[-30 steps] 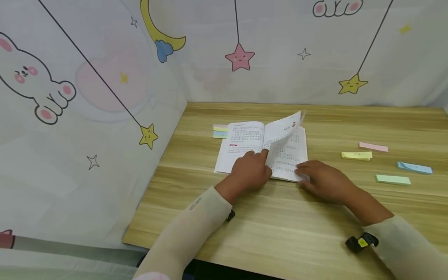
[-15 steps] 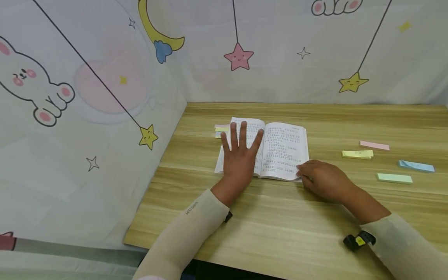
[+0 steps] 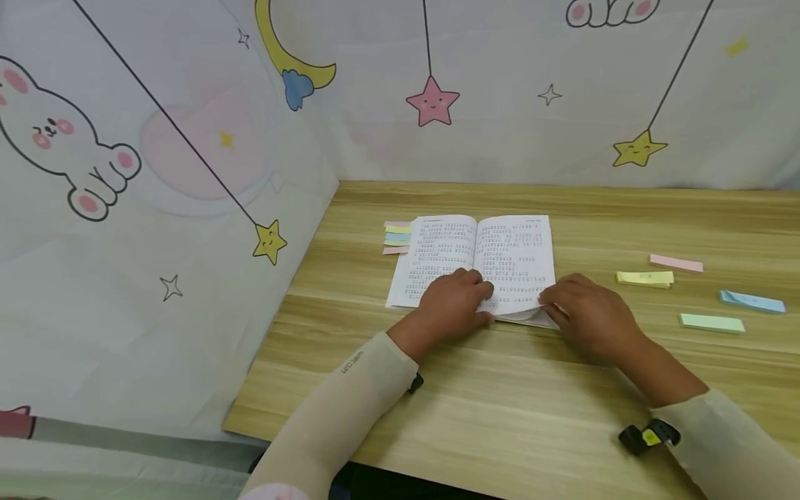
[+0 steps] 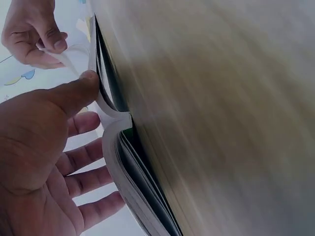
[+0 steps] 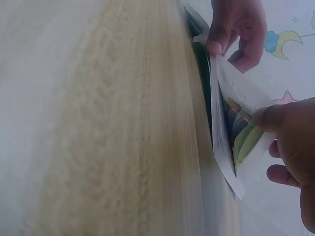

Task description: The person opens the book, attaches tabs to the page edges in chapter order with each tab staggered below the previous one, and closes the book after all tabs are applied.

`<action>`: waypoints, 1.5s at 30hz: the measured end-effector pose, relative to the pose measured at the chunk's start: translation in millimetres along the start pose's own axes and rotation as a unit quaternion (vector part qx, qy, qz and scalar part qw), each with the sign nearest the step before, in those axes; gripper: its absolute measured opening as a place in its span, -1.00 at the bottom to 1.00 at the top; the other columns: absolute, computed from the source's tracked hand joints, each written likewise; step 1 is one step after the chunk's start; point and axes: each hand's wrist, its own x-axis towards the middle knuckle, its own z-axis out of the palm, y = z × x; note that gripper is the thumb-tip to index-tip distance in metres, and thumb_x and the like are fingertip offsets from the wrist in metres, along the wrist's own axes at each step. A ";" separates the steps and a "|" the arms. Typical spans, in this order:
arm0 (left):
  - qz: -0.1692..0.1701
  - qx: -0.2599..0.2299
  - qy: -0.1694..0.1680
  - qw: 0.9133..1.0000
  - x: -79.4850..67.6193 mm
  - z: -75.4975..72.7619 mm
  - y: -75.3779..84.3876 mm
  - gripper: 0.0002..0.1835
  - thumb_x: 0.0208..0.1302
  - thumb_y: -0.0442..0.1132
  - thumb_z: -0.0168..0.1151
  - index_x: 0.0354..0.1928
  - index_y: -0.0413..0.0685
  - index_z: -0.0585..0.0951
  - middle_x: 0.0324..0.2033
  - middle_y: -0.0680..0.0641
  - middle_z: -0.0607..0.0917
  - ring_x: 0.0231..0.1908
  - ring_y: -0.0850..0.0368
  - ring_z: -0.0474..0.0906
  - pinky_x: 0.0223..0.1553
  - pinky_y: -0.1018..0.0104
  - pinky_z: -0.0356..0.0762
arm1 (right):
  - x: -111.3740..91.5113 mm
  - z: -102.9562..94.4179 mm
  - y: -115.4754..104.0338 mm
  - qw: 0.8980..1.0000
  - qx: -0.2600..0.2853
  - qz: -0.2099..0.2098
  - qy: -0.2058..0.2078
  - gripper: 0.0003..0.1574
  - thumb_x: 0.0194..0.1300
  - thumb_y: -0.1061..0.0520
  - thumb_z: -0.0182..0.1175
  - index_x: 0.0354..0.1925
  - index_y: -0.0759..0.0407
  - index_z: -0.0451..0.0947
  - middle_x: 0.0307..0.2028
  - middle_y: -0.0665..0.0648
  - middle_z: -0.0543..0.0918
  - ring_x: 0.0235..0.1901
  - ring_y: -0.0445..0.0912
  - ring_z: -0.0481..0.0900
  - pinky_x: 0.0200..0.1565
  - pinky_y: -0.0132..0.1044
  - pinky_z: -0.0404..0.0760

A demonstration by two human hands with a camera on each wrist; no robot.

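An open book [image 3: 512, 243] with printed pages lies on the table, and coloured sticky tabs [image 3: 396, 237] stick out from its left edge. My left hand [image 3: 455, 302] rests across the lower part of the book by the spine. In the left wrist view its thumb [image 4: 81, 91] presses at the book's near edge, with the other fingers spread loosely over the pages. At the lower right corner, my right hand [image 3: 590, 312] pinches a page and lifts it. Beneath this page [image 5: 234, 83], the right wrist view shows a coloured picture on its underside.
Right of the book lie a pink strip [image 3: 676, 263], a yellow strip [image 3: 645, 278], a blue strip [image 3: 752, 301] and a green strip [image 3: 712, 323] of sticky notes. The wooden table [image 3: 500, 403] meets a patterned cloth wall [image 3: 487, 153] at the back.
A page that stood half turned now lies on the left, and another pink tab shows there. My left hand spread over the left page, then moved right to the spine. My right hand raises a page corner.
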 end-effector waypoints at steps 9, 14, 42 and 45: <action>0.005 0.042 0.020 0.999 1.2 -1.8 2.9 -0.67 0.37 -0.04 -0.01 0.12 0.08 0.44 -0.29 0.13 0.55 -0.25 0.21 0.45 -0.24 0.28 0.44 | -4.4 -2.0 -0.1 0.998 0.003 0.020 0.054 -0.25 0.04 0.08 0.39 0.20 0.10 0.38 0.13 0.17 0.39 -0.05 0.06 0.46 -0.43 -0.07 0.54; -0.010 0.014 0.079 0.997 2.3 1.2 3.0 -0.16 0.33 -0.24 -0.02 0.45 -0.04 -0.31 -0.60 0.07 0.46 -0.60 0.19 0.38 -0.55 0.32 0.37 | -4.0 0.4 4.6 0.999 -0.015 -0.040 0.033 -0.44 0.06 0.17 0.36 0.08 0.07 0.54 0.16 0.21 0.36 0.04 0.12 0.39 -0.32 -0.05 0.54; -0.022 -0.058 0.061 0.996 0.3 4.0 2.0 -0.06 0.36 -0.30 -0.11 0.37 0.30 -0.58 0.21 -0.19 0.39 -0.76 0.15 0.32 -0.69 0.31 0.32 | -2.2 4.1 6.0 0.995 0.008 -0.079 0.066 -0.66 0.03 0.20 0.37 -0.15 0.13 0.64 0.01 0.18 0.48 0.02 0.09 0.41 -0.29 -0.10 0.53; -0.008 -0.022 0.042 0.999 1.4 2.2 3.1 -0.17 0.37 -0.27 -0.05 0.44 0.49 -0.26 0.26 -0.20 0.34 -0.66 0.13 0.42 -0.65 0.29 0.37 | -1.7 5.2 5.7 0.994 0.001 -0.081 0.069 -0.76 0.15 0.17 0.27 -0.17 0.17 0.58 -0.02 0.19 0.48 0.01 0.08 0.42 -0.22 -0.09 0.53</action>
